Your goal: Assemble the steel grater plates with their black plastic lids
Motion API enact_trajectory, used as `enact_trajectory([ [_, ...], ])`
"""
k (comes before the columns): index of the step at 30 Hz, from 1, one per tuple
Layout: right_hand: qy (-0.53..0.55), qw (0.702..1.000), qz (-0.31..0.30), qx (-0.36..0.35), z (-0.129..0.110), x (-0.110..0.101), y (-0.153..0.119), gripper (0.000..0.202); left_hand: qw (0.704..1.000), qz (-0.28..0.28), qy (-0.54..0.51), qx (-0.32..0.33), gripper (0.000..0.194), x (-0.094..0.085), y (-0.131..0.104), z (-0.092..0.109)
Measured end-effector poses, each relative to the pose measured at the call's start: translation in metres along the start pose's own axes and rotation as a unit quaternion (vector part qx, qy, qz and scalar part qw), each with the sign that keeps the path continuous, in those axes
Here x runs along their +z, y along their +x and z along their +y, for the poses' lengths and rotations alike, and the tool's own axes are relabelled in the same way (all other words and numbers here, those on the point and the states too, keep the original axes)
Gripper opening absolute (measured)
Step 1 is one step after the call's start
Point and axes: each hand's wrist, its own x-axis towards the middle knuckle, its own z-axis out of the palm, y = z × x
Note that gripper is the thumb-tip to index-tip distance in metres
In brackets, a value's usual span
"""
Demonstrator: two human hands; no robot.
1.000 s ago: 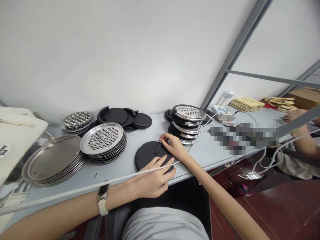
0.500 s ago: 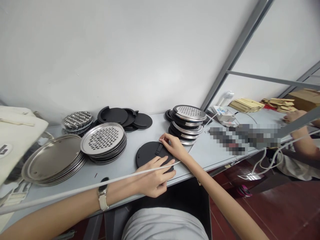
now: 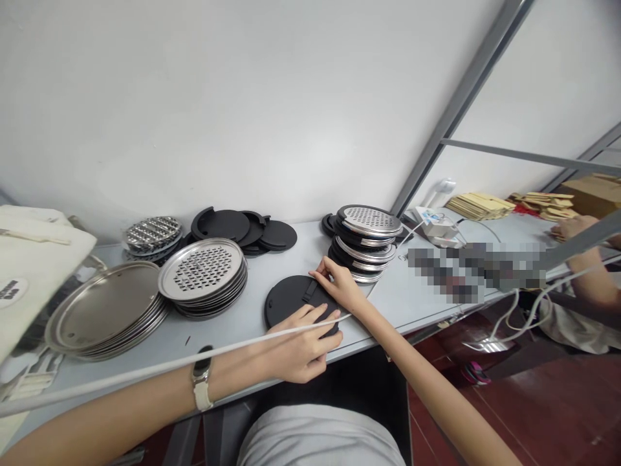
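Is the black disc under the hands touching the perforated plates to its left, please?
Apart: the head view shows tabletop between the disc and the plates.

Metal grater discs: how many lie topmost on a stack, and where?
3: one disc right of the smooth plates, a shiny disc behind both, a third disc on the pile beyond the right hand. More may be hidden underneath.

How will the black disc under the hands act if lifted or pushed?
Black disc: probably stiff, as it shows no visible bend where the left hand rests on it. If pushed, more apt to slide than roll, since it lies flat on the table. Likely not very slippery to grip: its surface looks matte.
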Motion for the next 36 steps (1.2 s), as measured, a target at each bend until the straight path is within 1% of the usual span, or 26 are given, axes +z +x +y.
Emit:
enact_trajectory([
  [4,0.001,1.0,0.007,0.002,-0.0014,-0.0005,-0.0004,0.019,1.0,-0.001,0.007,0.001,0.038,-0.0018,0.0008,0.0011],
  [9,-0.005,1.0,-0.006,0.0,0.0007,0.0004,0.0001,0.017,1.0,-0.009,0.014,0.001,0.034,-0.0042,0.0013,0.0016],
  [18,-0.005,1.0,-0.015,0.004,0.0026,0.0007,0.0002,0.017,1.0,-0.001,0.018,0.011,0.034,-0.0008,0.0005,0.0001],
  [26,-0.004,1.0,-0.018,0.002,0.0039,0.0017,0.0,0.016,0.997,-0.019,0.062,0.031,0.032,-0.0033,0.0004,-0.001],
  [36,-0.014,1.0,-0.019,0.0,0.0049,0.002,-0.0008,0.017,0.996,-0.021,0.084,0.038,0.033,-0.0014,0.0001,-0.0014],
])
